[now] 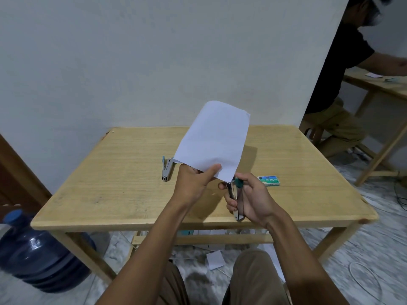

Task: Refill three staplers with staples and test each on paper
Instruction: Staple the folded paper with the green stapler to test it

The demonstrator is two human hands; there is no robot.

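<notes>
My left hand (pixel 196 181) pinches the near edge of a white sheet of paper (pixel 212 139) and holds it up, tilted away over the wooden table (pixel 114 172). My right hand (pixel 248 199) grips a small metal stapler with a green tip (pixel 235 195), its mouth at the paper's lower right corner. A second small stapler (pixel 166 168) lies on the table left of the paper. A green box of staples (pixel 269 180) lies just right of my right hand. No third stapler is in sight.
A blue water jug (pixel 37 256) stands on the floor at the table's near left corner. Paper scraps (pixel 214 258) and a white cable (pixel 363 280) lie on the floor. Another person (pixel 334 84) works at a second table (pixel 378 84) at the right.
</notes>
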